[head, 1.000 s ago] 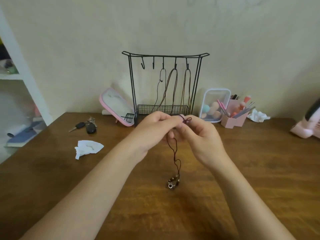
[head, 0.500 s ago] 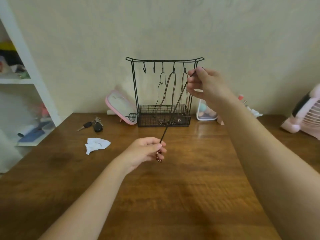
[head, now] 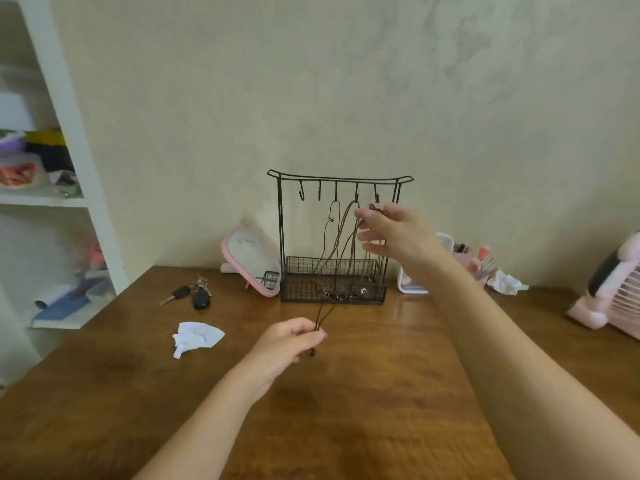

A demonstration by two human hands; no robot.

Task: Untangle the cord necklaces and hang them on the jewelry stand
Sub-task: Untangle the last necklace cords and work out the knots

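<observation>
Right hand (head: 394, 233) pinches cord necklace (head: 321, 317) loop just below jewelry stand's (head: 281, 237) rightmost hook (head: 376, 195); left hand (head: 294, 341) pinches beaded end, cord slanting up-right

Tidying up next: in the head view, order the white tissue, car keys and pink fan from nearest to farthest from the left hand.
From the left hand:
1. White tissue, just to its left.
2. Car keys, farther back left.
3. Pink fan, far right edge.

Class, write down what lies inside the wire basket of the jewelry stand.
Inside the wire basket, the lower ends of the hung cord necklaces rest, with small pendants. Its front mesh partly covers them, so finer details cannot be told.
</observation>
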